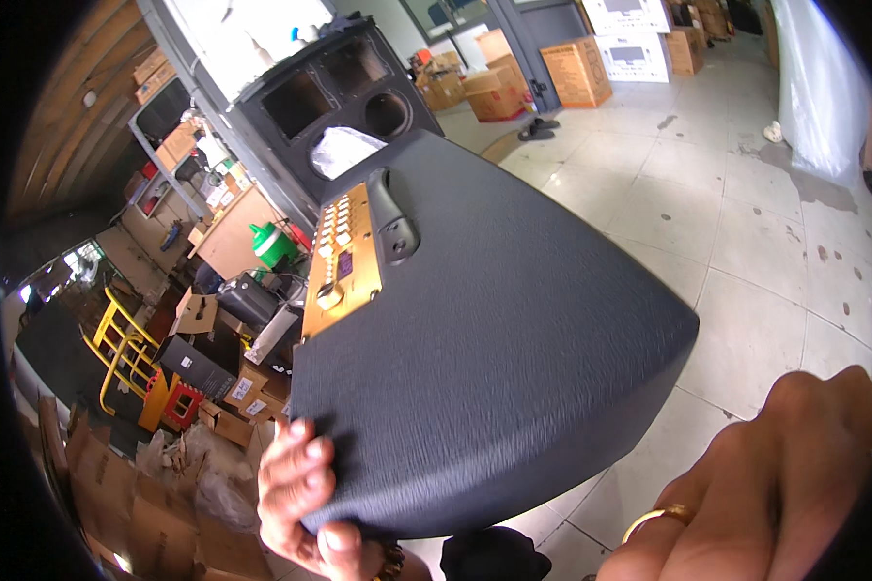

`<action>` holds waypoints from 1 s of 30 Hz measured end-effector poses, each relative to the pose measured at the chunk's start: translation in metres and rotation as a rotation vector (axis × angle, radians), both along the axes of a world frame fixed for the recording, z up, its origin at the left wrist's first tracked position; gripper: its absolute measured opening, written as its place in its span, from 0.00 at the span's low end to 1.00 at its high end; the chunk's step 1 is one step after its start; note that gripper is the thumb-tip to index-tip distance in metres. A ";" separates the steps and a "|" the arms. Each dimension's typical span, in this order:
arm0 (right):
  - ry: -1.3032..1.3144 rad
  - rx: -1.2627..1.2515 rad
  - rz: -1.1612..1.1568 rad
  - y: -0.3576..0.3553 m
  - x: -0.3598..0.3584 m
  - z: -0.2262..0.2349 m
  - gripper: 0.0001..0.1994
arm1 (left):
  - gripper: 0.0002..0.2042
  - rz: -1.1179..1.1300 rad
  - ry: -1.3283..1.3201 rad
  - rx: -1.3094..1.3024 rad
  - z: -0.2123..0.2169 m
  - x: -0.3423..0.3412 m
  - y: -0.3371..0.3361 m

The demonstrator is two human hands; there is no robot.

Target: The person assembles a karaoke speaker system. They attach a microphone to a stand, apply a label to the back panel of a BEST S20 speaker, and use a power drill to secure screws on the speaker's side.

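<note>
A large black textured speaker cabinet [494,320] fills the middle, its top toward me. A gold control panel [344,242] with white knobs and a small display runs along its left side, beside a black carry handle [394,218]. My left hand [300,494] holds the cabinet's near left corner, thumb and fingertips pressed on its edges; a beaded bracelet is on that wrist. At the lower right, close to the camera, my right hand [746,494] is curled with knuckles up and a gold ring on one finger. It is apart from the cabinet, and whatever is inside its fingers is hidden.
Behind stands an unfinished black speaker box [329,97] with cut-out openings. Cartons, a green jug [273,244] and a yellow hand truck [121,344] crowd the left. Stacked boxes [576,73] and sandals [539,129] lie on the far tiled floor; plastic sheeting [819,97] hangs right.
</note>
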State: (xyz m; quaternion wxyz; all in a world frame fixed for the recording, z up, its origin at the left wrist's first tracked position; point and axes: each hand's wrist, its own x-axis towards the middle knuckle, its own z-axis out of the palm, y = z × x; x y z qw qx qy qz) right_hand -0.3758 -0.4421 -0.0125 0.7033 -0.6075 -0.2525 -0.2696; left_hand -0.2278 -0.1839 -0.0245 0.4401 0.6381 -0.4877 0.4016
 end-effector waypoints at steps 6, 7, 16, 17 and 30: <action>0.087 0.149 -0.113 -0.031 -0.006 0.095 0.13 | 0.22 -0.236 -0.387 0.230 -0.036 0.061 0.106; 0.112 0.167 -0.133 -0.036 -0.007 0.121 0.12 | 0.21 -0.305 -0.473 -0.154 -0.062 0.055 0.070; 0.230 0.201 -0.400 -0.076 -0.081 0.468 0.08 | 0.15 -0.013 0.585 0.769 0.098 -0.038 0.028; 0.246 0.199 -0.415 -0.076 -0.090 0.511 0.08 | 0.16 -0.017 0.652 0.844 0.108 -0.036 0.031; -0.346 0.129 0.411 -0.082 -0.069 0.667 0.33 | 0.17 -0.012 1.222 1.537 0.118 -0.066 0.014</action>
